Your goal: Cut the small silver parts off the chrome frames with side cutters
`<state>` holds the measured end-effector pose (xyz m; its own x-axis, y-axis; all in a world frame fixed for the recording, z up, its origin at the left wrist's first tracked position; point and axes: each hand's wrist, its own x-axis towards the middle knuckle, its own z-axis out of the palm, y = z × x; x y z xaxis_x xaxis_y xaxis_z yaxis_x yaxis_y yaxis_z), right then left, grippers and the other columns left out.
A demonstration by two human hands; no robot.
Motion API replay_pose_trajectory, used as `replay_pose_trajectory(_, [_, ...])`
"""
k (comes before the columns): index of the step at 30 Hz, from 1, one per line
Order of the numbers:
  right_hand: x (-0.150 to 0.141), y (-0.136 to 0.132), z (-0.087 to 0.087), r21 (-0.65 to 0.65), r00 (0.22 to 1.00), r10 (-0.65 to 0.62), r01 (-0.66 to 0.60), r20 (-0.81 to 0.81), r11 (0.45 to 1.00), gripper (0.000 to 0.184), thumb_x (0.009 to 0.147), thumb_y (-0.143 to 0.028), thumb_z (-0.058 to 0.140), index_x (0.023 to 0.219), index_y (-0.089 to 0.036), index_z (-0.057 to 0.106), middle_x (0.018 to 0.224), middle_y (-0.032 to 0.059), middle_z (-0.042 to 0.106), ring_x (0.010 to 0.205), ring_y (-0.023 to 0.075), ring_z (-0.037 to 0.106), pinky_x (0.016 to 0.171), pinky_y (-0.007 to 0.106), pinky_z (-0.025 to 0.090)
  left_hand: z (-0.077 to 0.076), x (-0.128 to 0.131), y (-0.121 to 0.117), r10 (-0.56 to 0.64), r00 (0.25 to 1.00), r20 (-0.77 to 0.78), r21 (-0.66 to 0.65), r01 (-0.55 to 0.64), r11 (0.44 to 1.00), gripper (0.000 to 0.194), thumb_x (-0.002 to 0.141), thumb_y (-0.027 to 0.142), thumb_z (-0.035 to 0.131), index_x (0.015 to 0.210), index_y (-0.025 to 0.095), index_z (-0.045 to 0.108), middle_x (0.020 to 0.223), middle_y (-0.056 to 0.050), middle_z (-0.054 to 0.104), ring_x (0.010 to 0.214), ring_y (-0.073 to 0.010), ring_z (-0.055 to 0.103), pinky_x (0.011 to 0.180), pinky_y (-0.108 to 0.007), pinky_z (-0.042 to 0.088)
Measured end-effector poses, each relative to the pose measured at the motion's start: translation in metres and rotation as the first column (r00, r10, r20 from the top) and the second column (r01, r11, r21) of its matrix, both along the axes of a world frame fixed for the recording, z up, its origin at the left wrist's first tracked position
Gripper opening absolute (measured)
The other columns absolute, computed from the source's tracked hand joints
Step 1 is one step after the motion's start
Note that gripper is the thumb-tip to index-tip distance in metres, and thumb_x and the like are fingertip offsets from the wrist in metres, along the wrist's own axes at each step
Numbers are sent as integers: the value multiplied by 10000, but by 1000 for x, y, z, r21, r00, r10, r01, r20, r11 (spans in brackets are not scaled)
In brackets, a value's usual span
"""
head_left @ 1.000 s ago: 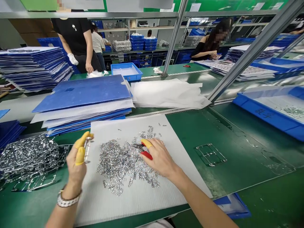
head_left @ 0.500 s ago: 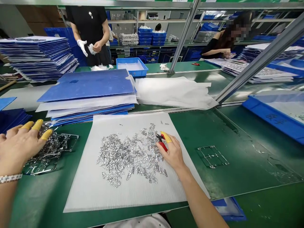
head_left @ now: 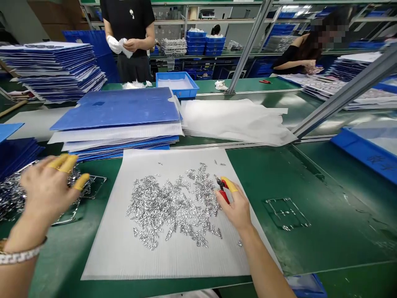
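Observation:
My right hand (head_left: pixel 238 205) is closed around a pair of small red-handled nippers (head_left: pixel 223 195), jaws pointing away from me. It is over the right side of a white sheet (head_left: pixel 149 267), beside a scattered heap of tiny shiny metal pieces (head_left: pixel 155 203). On the left, my left hand (head_left: pixel 49 188) has its fingers apart, with yellow covers on some fingertips. It is over a tangled pile of shiny metal frames (head_left: pixel 12 194) and hides part of it; I cannot tell whether it touches them. A single metal frame (head_left: pixel 287 213) lies on the green table to the right.
Behind the sheet stands a stack of blue boards and white sheets (head_left: pixel 120 109), with more white paper (head_left: pixel 229 120) beside it. A slanted metal post (head_left: pixel 338 97) rises at right, near a blue tray (head_left: pixel 366 155). Two people (head_left: pixel 133 25) work across the table.
My left hand has shifted right across the frame pile, uncovering more of its left part. My right hand, still holding the nippers, has moved slightly right, away from the metal pieces.

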<state>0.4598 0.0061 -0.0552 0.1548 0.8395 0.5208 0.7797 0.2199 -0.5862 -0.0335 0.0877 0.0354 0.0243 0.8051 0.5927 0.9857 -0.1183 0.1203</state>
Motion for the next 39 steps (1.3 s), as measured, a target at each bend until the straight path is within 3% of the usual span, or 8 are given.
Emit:
replay_pose_trajectory(2, [0,0,0,20,1000,11,-11,6,1000,425,902,-376,546,1288,-198,519,1083,104,630,974,251,612,892,433,510,-10,46,-29,-261,900,349,-146,327,934,486,623,501,767,1049,275,717,1104,-97,692,1062,-322,575,1001,-537,348])
replay_pose_trajectory(4, [-1,0,-1,24,999,28,-28,17,999,426,901,-371,548,1290,-201,519,1090,105,630,985,256,612,901,441,509,-23,87,-50,-252,705,663,-209,497,842,476,549,374,843,1004,280,743,1058,-114,697,1033,-335,592,998,-497,376])
replay_pose_trajectory(8, [-3,-2,-1,3,997,67,-67,24,998,435,900,-371,544,1298,-196,521,1100,113,634,988,258,619,887,436,526,-49,133,-66,-200,498,844,-217,658,721,382,592,270,829,966,290,749,962,-111,704,956,-319,588,925,-487,412])
replay_pose_trajectory(14, [-5,-3,0,-3,996,88,-88,33,996,426,900,-354,544,1293,-192,523,1108,116,634,989,257,621,877,430,534,-68,152,-58,-378,727,573,-221,582,783,192,728,331,728,917,309,747,839,-89,687,808,-279,562,773,-427,419])
replay_pose_trajectory(18, [-6,-3,0,-12,993,108,-108,35,994,407,902,-336,545,1286,-201,521,1120,110,629,999,253,617,879,425,530,-74,157,-53,-357,729,584,-174,542,822,159,685,297,760,843,314,754,787,-86,682,783,-289,571,727,-392,387])
replay_pose_trajectory(28, [-7,-3,0,-14,987,154,-154,32,988,393,910,-313,547,1284,-199,502,1124,109,617,1012,240,596,882,418,515,-78,150,-56,-395,839,374,-282,509,813,120,802,234,618,851,297,708,871,-73,688,811,-277,590,698,-368,366])
replay_pose_trajectory(32, [-6,-2,-1,8,989,148,-148,29,989,399,905,-305,557,1285,-198,500,1116,106,617,1005,237,596,878,414,515,-75,147,-54,-344,769,539,-236,530,815,47,770,256,668,780,287,703,806,-41,689,760,-239,595,704,-350,391])
replay_pose_trajectory(39, [-6,-1,-2,29,988,150,-150,26,988,408,902,-307,554,1296,-210,502,1125,109,615,1022,252,596,879,420,522,-59,152,-47,-66,440,895,-181,494,850,343,750,327,695,1085,254,719,824,-23,662,694,-156,527,701,-294,421])
